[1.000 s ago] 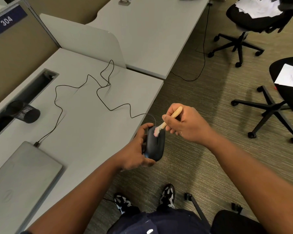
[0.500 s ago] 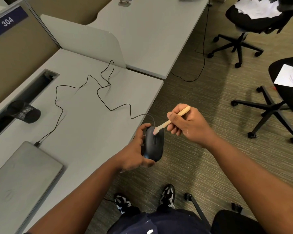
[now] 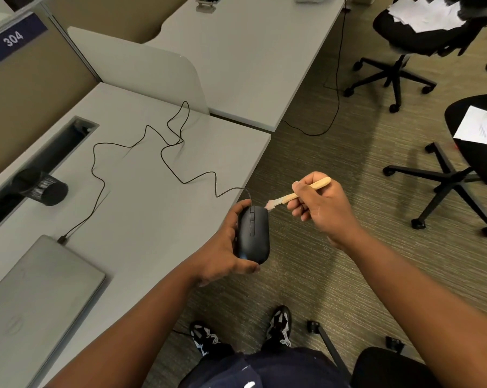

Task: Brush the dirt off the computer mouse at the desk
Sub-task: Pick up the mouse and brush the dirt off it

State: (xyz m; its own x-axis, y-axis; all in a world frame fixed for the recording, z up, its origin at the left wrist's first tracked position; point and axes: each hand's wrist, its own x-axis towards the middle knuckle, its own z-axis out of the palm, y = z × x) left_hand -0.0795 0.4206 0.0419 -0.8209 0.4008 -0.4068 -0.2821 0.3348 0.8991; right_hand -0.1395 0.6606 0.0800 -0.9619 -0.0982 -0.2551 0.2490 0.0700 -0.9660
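Observation:
A black wired computer mouse (image 3: 255, 233) is held just off the desk's right edge, top side up, with my left hand (image 3: 222, 247) wrapped around its left side and rear. My right hand (image 3: 320, 211) grips a small brush (image 3: 298, 193) by its pale wooden handle. The pinkish bristle tip sits at the mouse's front right corner, right at its edge. The mouse's thin black cable (image 3: 164, 152) loops across the grey desk (image 3: 141, 208) to the closed laptop.
A closed grey laptop (image 3: 35, 298) lies at the desk's near left. A black mesh cup (image 3: 42, 186) lies on its side by the cable trough. Two office chairs (image 3: 444, 186) with papers stand on the carpet to the right. My feet are below.
The brush has swept to the right, from the top of the mouse near the wheel to its front right corner. My right hand drew away rightward; the mouse stayed put.

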